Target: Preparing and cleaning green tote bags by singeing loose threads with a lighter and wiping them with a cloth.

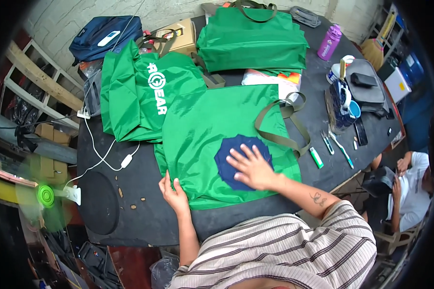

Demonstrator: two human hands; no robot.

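Observation:
A green fabric bag (217, 111) lies flat in front of me, its olive strap (301, 135) looped over the right side. On its lower part rests a dark blue cloth piece (230, 178), roughly round with an angular edge. My right hand (252, 167) lies flat on this cloth, fingers spread. At the bag's lower left edge, my left hand (176, 195) has the fabric between thumb and fingers; some fingertips are hidden. A second green bag (130, 96) with white print lies crumpled against it on the left.
Stacked green bags (250, 38) lie at the back, beside a cardboard box (182, 41). At right are a purple bottle (329, 43), a green lighter (316, 157), a toothbrush (341, 150) and a phone (360, 132). A white cable (101, 161) and blurred fan (46, 196) are left. Another person (410, 188) sits right.

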